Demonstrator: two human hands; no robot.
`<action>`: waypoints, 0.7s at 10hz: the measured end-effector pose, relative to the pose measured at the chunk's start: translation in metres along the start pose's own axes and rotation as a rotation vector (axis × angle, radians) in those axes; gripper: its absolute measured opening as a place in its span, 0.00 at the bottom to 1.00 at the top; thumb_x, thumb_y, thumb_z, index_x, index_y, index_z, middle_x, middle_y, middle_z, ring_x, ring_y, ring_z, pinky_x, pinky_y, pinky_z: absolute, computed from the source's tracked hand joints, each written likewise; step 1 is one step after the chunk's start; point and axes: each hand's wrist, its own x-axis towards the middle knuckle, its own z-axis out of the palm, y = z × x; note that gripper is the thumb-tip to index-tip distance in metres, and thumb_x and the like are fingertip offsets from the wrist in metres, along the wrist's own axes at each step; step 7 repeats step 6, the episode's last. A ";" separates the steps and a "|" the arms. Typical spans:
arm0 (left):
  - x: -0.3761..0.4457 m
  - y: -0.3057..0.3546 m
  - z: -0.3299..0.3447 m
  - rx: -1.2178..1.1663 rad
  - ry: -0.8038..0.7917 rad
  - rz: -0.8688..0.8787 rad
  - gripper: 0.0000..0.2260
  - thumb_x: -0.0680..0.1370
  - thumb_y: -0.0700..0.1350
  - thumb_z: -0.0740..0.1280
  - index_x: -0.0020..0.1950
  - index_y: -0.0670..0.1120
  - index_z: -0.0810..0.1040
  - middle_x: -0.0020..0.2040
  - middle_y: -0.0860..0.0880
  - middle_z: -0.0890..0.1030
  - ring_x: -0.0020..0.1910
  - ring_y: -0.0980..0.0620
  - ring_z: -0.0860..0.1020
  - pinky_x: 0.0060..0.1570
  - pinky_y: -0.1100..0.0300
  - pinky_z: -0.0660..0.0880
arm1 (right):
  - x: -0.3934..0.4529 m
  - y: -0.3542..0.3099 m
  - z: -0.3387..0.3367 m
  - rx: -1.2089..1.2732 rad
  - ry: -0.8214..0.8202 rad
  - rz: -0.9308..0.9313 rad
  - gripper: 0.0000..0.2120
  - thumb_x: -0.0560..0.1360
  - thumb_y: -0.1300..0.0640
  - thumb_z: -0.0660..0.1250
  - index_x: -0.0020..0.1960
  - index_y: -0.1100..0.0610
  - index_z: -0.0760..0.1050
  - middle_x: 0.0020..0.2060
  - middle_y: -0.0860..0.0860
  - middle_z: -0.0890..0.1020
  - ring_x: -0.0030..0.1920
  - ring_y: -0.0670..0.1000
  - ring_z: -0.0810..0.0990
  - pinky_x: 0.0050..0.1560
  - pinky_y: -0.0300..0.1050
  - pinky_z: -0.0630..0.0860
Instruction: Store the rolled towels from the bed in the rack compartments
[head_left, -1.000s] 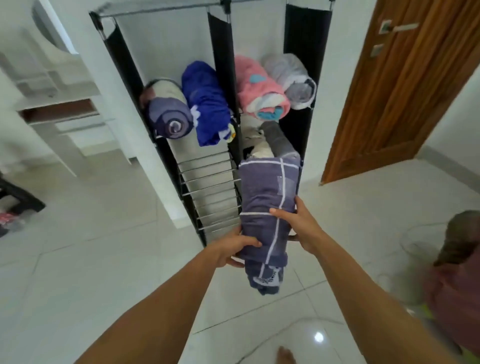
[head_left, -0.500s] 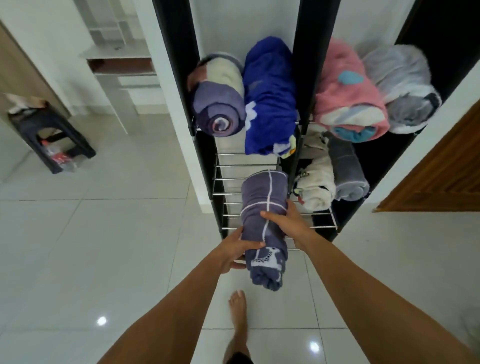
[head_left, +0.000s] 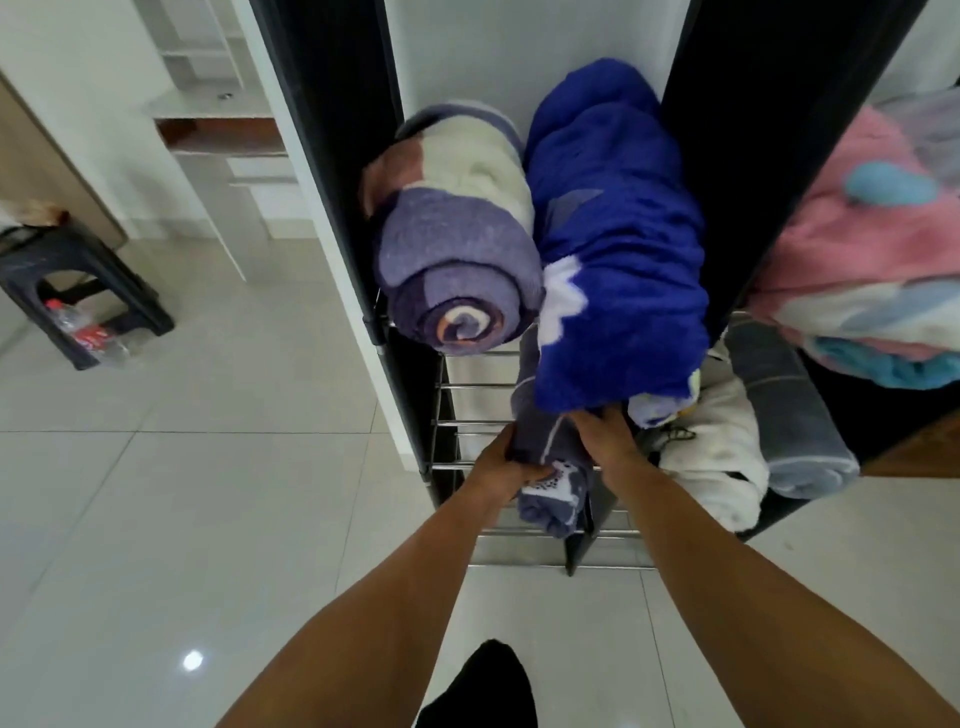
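A rolled purple towel with white stripes (head_left: 553, 467) lies partly inside the lower left compartment of the black rack (head_left: 410, 395), on its wire shelf. My left hand (head_left: 511, 465) grips its near left side and my right hand (head_left: 602, 434) holds its right side. Its far end is hidden under the bright blue rolled towel (head_left: 618, 249) on the shelf above. Beside that blue one sits a purple and cream rolled towel (head_left: 457, 254).
The right compartments hold a pink rolled towel (head_left: 862, 260) above and a white one (head_left: 717, 447) and a grey one (head_left: 789, 415) below. A black stool (head_left: 78, 291) with a plastic bottle under it stands on the tiled floor at the left.
I have come closer to the rack, and both hands have pushed the purple striped towel deeper onto the lower left shelf, under the blue towel.
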 end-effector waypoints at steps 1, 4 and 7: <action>0.017 -0.003 0.006 -0.042 -0.039 -0.004 0.44 0.56 0.43 0.79 0.71 0.54 0.69 0.65 0.48 0.78 0.62 0.45 0.78 0.62 0.43 0.76 | 0.018 0.005 -0.001 -0.079 -0.002 0.055 0.09 0.79 0.59 0.61 0.59 0.60 0.69 0.56 0.55 0.74 0.55 0.56 0.72 0.54 0.49 0.68; 0.011 -0.013 0.021 0.026 -0.083 0.044 0.50 0.57 0.45 0.79 0.76 0.56 0.60 0.68 0.48 0.74 0.66 0.45 0.74 0.65 0.43 0.73 | 0.004 0.015 -0.013 -0.325 0.004 0.066 0.18 0.80 0.58 0.59 0.67 0.64 0.68 0.61 0.62 0.78 0.59 0.62 0.77 0.59 0.53 0.71; -0.074 0.014 0.041 0.068 -0.081 0.093 0.19 0.73 0.30 0.68 0.49 0.54 0.71 0.35 0.58 0.82 0.32 0.65 0.79 0.31 0.71 0.76 | -0.058 0.020 -0.044 -0.311 0.055 -0.006 0.18 0.76 0.58 0.66 0.64 0.63 0.71 0.57 0.61 0.79 0.57 0.61 0.78 0.47 0.43 0.67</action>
